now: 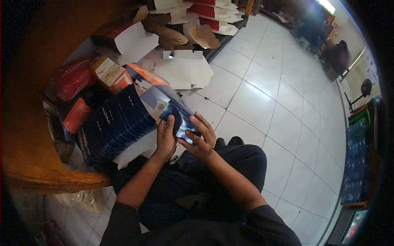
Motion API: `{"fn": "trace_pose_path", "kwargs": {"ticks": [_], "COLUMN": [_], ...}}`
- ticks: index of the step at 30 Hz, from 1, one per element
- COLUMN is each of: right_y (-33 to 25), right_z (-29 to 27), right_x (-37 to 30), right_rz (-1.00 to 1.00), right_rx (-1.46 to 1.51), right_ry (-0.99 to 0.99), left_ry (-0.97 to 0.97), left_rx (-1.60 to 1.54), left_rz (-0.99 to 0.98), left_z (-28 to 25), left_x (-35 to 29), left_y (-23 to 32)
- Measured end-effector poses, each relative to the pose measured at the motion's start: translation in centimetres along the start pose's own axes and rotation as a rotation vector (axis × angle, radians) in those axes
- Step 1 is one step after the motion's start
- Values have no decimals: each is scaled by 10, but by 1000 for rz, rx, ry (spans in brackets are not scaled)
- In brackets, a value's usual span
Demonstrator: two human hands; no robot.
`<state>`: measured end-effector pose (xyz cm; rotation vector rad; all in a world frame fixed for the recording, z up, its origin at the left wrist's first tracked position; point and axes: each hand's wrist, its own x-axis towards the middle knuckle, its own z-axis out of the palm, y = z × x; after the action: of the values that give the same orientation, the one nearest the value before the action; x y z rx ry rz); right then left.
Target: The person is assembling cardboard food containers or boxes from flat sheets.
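Both my hands are closed on a blue printed cardboard carton (177,112) with a shiny light-blue end, held above my lap. My left hand (165,139) grips its left side, thumb up along the edge. My right hand (202,137) wraps the right side and lower end, its fingers bent over the card. The carton's far part runs up beside a tight row of dark blue folded cartons (117,119) on the left. An orange and white printed piece of card (147,74) lies behind it.
On the wooden table (57,180) are a red plastic-wrapped bundle (76,78), a small orange and white box (111,74) and white card sheets (180,69). Red and brown card pieces (205,35) pile up farther back. White floor tiles (254,102) spread right; another person (336,55) sits far off.
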<state>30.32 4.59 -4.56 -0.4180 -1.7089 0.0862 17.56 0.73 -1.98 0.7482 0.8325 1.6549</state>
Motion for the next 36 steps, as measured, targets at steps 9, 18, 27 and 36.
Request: {"fn": "trace_pose_path", "kwargs": {"ticks": [9,18,27,36], "right_y": [-5,-18,15,42], "right_z": [-29,-52,-79,-80], "right_x": [9,32,43,31], "right_rz": [361,240,520,743], "right_rx": [32,366,-195,-48], "right_ry": [99,-130,-649,7], "left_ry": [-40,82,-558,-323], "left_rx": [44,224,394,1020], "left_rz": [20,-63,-431,495], "left_z": [28,-3,-29,-17], "left_x": [-32,-41,-33,-31], "left_y": [-42,4,13,19]}}
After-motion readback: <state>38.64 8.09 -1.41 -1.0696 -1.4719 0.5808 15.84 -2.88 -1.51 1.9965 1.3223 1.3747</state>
